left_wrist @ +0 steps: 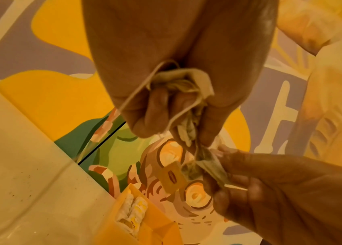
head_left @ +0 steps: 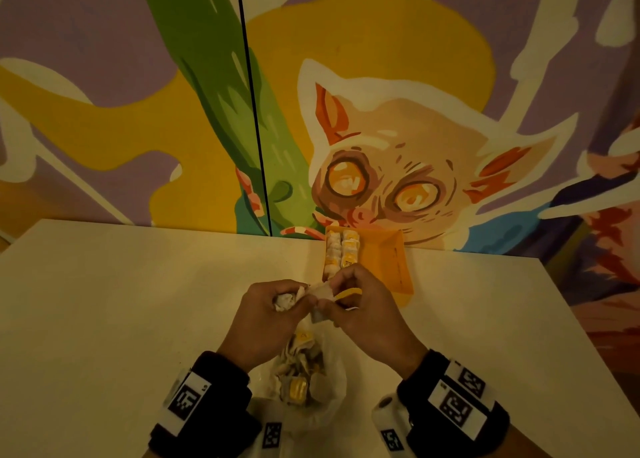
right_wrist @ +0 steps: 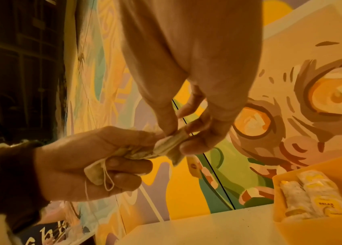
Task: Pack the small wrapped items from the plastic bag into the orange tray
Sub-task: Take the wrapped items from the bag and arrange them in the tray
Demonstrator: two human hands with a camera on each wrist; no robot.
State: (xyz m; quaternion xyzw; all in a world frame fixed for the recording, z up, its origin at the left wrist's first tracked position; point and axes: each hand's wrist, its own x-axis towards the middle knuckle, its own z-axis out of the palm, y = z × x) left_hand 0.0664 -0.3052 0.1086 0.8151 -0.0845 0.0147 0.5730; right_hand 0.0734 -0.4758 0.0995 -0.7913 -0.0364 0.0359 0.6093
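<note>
Both hands on one wrapped item, above the table [head_left: 138, 301]

Plastic bag [head_left: 311, 381] nearest; just beyond it left hand [head_left: 273, 315] curls round wrapped item [head_left: 287, 300], right hand [head_left: 360, 305] pinches its other end; orange tray [head_left: 391, 260] beyond, part-filled

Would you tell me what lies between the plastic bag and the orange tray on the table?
In the head view, both hands, left hand and right hand, holding a tea bag, lie between plastic bag and orange tray.
</note>
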